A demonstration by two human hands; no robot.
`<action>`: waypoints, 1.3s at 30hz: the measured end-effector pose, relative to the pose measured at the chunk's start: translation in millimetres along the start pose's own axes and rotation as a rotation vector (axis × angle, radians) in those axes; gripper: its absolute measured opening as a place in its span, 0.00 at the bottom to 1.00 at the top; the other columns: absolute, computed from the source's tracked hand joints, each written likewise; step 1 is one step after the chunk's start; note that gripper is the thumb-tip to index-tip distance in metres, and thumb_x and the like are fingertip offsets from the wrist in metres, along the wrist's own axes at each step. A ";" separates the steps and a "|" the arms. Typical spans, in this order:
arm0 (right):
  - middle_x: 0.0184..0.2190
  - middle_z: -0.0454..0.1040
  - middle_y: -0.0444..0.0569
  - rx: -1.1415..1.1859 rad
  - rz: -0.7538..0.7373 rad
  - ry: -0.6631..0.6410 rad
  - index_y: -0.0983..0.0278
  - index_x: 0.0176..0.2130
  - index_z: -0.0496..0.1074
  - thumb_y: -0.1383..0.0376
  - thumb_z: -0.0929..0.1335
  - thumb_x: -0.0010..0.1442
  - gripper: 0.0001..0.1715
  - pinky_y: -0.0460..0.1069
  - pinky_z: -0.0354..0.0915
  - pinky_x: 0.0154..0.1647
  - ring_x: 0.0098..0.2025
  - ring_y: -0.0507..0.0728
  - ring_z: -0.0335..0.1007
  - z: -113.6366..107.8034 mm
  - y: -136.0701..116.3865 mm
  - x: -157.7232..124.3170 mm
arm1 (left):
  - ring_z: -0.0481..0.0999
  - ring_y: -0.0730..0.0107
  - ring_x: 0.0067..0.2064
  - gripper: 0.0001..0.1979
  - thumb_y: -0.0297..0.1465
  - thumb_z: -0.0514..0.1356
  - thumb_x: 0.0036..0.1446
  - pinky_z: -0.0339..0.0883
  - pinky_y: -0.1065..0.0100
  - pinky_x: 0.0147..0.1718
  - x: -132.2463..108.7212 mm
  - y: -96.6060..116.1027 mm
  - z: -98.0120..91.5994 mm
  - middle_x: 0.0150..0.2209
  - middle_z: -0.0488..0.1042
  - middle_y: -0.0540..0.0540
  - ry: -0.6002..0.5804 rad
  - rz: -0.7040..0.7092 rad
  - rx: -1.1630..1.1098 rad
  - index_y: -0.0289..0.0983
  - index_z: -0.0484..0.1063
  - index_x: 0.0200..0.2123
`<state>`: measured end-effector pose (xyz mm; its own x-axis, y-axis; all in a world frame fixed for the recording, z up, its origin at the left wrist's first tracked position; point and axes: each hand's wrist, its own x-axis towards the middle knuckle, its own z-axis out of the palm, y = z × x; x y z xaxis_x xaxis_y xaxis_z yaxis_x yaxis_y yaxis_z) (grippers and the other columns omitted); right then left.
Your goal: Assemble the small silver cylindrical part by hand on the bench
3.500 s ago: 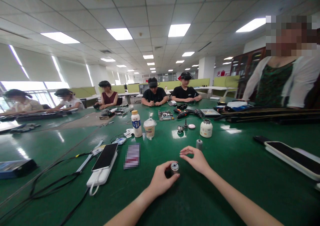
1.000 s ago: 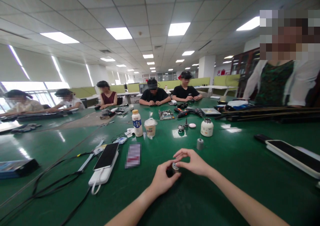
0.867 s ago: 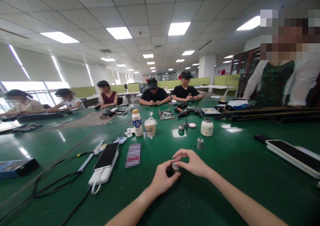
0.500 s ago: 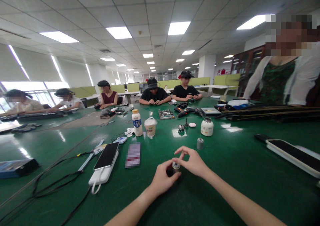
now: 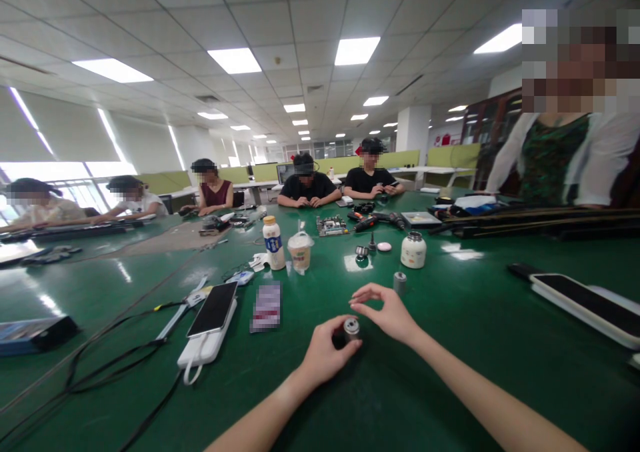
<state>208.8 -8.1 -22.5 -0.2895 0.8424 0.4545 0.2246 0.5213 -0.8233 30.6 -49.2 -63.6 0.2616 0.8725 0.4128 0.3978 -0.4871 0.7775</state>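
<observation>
A small silver metal cylinder [image 5: 351, 331], which looks like a small motor, stands upright at the front of the green table. The thumb and fingers of my left hand [image 5: 327, 353] are closed around its sides. Its round top, with a dark centre and small holes, faces up uncovered. Above and to the right of it is my right hand [image 5: 387, 311], clear of the cylinder. Its thumb and index fingertips are close together in a pinch, and anything between them is too small to make out. A second similar cylinder [image 5: 399, 283] stands just beyond my right hand.
A milk bottle [image 5: 273, 244], a lidded cup [image 5: 300, 252] and a white jar [image 5: 413, 251] stand farther back. To the left lie a phone [image 5: 213, 311] on a white power bank and black cables [image 5: 95, 369]. Several people sit around the table; one stands at the right.
My right hand has lifted off the cylinder's top and drawn slightly up and away, uncovering it. My left hand has kept its hold in the same place.
</observation>
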 end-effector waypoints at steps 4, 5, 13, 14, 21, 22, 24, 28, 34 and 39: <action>0.35 0.81 0.50 -0.052 0.064 0.048 0.64 0.36 0.73 0.62 0.73 0.51 0.11 0.55 0.70 0.46 0.39 0.59 0.78 -14.6 30.6 3.2 | 0.77 0.62 0.43 0.19 0.29 0.64 0.50 0.69 0.66 0.44 0.4 3.8 -1.7 0.44 0.79 0.45 -0.010 -0.018 0.006 0.37 0.75 0.48; 0.34 0.81 0.50 -0.061 0.080 0.040 0.64 0.34 0.74 0.62 0.73 0.50 0.11 0.55 0.70 0.45 0.38 0.60 0.78 -16.9 38.4 2.0 | 0.77 0.62 0.43 0.19 0.29 0.64 0.50 0.69 0.66 0.44 0.5 4.3 -2.1 0.44 0.79 0.45 -0.011 -0.020 0.008 0.38 0.75 0.48; 0.33 0.81 0.53 -0.022 0.121 -0.023 0.65 0.34 0.73 0.60 0.74 0.49 0.14 0.56 0.71 0.45 0.38 0.61 0.79 -15.9 45.0 0.5 | 0.77 0.62 0.43 0.19 0.29 0.65 0.50 0.69 0.67 0.43 0.0 4.0 -2.2 0.44 0.79 0.46 -0.007 -0.006 0.020 0.38 0.75 0.48; 0.34 0.81 0.53 0.000 0.114 -0.040 0.65 0.35 0.72 0.59 0.74 0.49 0.16 0.56 0.71 0.45 0.39 0.60 0.79 -14.9 38.1 1.9 | 0.77 0.62 0.42 0.19 0.29 0.65 0.49 0.69 0.67 0.43 -0.1 3.5 -1.9 0.44 0.79 0.46 -0.006 -0.003 0.020 0.38 0.75 0.47; 0.33 0.81 0.51 0.104 0.075 -0.187 0.65 0.34 0.73 0.58 0.75 0.48 0.16 0.54 0.71 0.43 0.38 0.60 0.78 1.5 -5.2 -2.5 | 0.77 0.62 0.40 0.22 0.28 0.65 0.49 0.70 0.66 0.42 0.0 -3.6 0.8 0.42 0.80 0.45 0.016 0.001 0.020 0.36 0.74 0.50; 0.32 0.81 0.50 0.082 0.070 -0.192 0.65 0.33 0.73 0.59 0.75 0.48 0.15 0.54 0.70 0.43 0.38 0.60 0.78 4.1 -7.2 -4.1 | 0.77 0.62 0.40 0.22 0.28 0.65 0.49 0.70 0.66 0.42 0.1 -4.1 0.9 0.42 0.80 0.45 0.017 0.002 0.018 0.36 0.74 0.49; 0.31 0.80 0.49 0.041 0.054 -0.192 0.65 0.33 0.74 0.60 0.74 0.49 0.12 0.53 0.69 0.43 0.37 0.59 0.77 8.3 -8.0 -6.4 | 0.77 0.62 0.40 0.19 0.28 0.65 0.49 0.69 0.67 0.41 0.1 -3.9 1.1 0.41 0.80 0.45 0.017 0.003 0.014 0.36 0.75 0.47; 0.27 0.78 0.45 -0.070 0.032 -0.116 0.64 0.34 0.74 0.59 0.74 0.50 0.13 0.51 0.69 0.38 0.32 0.57 0.76 9.2 -5.9 -6.0 | 0.77 0.64 0.39 0.16 0.27 0.64 0.50 0.69 0.68 0.40 -0.2 -1.4 1.3 0.40 0.80 0.47 0.007 0.012 -0.004 0.36 0.75 0.44; 0.30 0.79 0.46 -0.091 0.014 -0.097 0.63 0.39 0.73 0.59 0.72 0.53 0.14 0.53 0.67 0.44 0.36 0.58 0.76 0.5 -11.4 -5.0 | 0.77 0.62 0.39 0.19 0.28 0.64 0.49 0.69 0.66 0.41 -0.3 -1.1 1.4 0.40 0.80 0.46 0.018 -0.013 -0.002 0.37 0.75 0.47; 0.32 0.80 0.47 -0.010 0.004 -0.190 0.63 0.36 0.75 0.65 0.73 0.52 0.09 0.53 0.68 0.46 0.38 0.58 0.77 6.1 -13.2 -8.0 | 0.77 0.63 0.38 0.16 0.28 0.64 0.50 0.69 0.68 0.38 0.1 -0.5 0.6 0.38 0.80 0.46 0.004 0.009 0.003 0.36 0.76 0.44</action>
<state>202.4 -22.5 -17.4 -0.4586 0.8040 0.3784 0.2350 0.5205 -0.8209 31.0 -48.9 -64.2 0.2616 0.8681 0.4218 0.3984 -0.4952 0.7720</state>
